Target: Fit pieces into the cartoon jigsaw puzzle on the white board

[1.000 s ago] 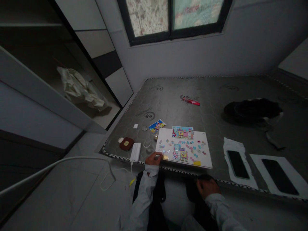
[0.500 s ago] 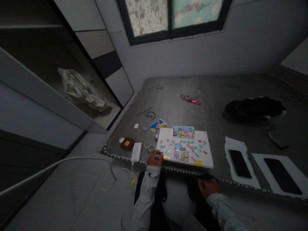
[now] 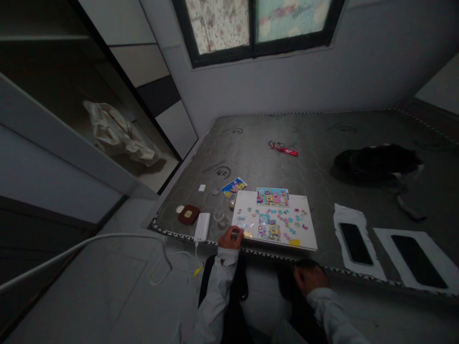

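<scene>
Left hand (image 3: 230, 237) grip pinched on small puzzle piece (image 3: 234, 234) at white board (image 3: 308, 236) corner; right hand (image 3: 309, 279) grip state unclear.

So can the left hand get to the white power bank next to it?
Probably yes. The left hand is at the white board's near left corner, and the power bank lies just to its left with nothing between them.

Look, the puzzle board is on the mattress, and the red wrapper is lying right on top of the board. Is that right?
Not quite. The head view shows the puzzle board lying on the mattress near its front edge, but the red wrapper is not on the board. It lies on the bare mattress farther back, toward the wall, well apart from the board. The left hand is at the board's near left corner.
</scene>
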Demonstrator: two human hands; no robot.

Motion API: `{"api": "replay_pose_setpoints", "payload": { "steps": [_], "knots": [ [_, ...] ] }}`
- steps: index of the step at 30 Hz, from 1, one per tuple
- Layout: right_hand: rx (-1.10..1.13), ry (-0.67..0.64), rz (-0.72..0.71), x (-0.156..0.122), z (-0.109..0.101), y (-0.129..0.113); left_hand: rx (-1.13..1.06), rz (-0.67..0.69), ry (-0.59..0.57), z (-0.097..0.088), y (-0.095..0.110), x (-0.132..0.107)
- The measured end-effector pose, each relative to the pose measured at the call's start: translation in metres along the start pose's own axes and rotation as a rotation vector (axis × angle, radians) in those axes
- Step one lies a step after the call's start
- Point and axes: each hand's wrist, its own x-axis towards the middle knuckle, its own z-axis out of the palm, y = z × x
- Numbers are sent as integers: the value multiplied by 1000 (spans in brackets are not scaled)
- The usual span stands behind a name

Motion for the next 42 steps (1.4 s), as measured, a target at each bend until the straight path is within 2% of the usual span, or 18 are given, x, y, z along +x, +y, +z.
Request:
{"api": "replay_pose_setpoints", "payload": {
  "steps": [10, 22, 29, 36, 42],
  "knots": [
    [-18, -14, 25, 2, 2, -1, 79, -52, 24, -1, 10, -4],
    [4, -23, 24, 2, 3, 0, 20, -78, 4, 3, 12, 0],
    [16, -52, 35, 3, 6, 0, -1, -32, 33, 2, 13, -3],
    [-7, -46, 34, 2, -2, -3, -24, 27, 13, -3, 11, -1],
    [-6, -59, 53, 2, -4, -4, -31, 63, 54, -3, 12, -1]
  ]
}}
